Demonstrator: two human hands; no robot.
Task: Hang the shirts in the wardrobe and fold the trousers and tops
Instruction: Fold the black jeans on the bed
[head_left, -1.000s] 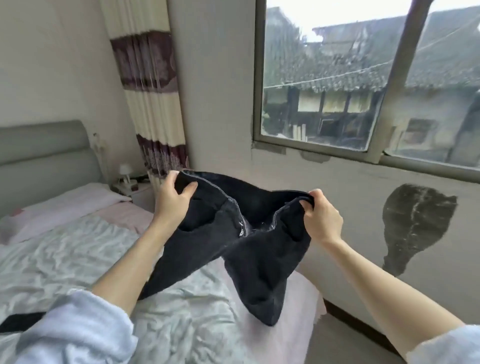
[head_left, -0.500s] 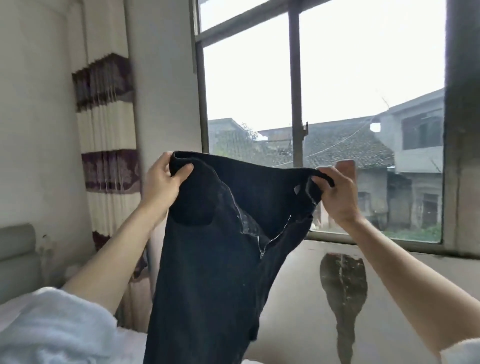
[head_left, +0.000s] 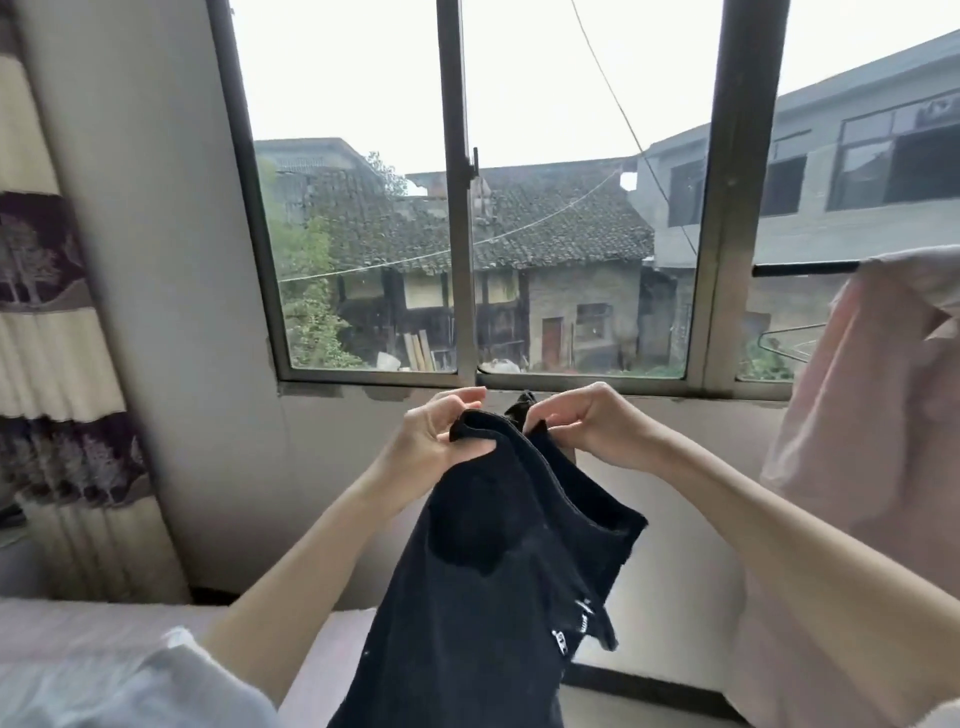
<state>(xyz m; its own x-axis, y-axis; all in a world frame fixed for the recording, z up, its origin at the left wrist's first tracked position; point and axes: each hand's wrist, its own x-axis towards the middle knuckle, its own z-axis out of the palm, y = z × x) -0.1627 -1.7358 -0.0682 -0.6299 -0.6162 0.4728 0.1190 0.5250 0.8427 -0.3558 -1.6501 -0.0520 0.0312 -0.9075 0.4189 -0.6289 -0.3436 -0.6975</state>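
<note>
In the head view, the left hand (head_left: 434, 447) and right hand (head_left: 587, 431) are pinching the waistband of the black trousers (head_left: 498, 582), which are hanging in mid-air over the near bed (head_left: 78, 639), below the window (head_left: 467, 208). The two waistband sides are being brought together, probably so the legs line up for folding. A pink shirt (head_left: 872, 415) is hanging far right. Half a second earlier the hands were gripping the waistband well apart; now they are almost meeting.
</note>
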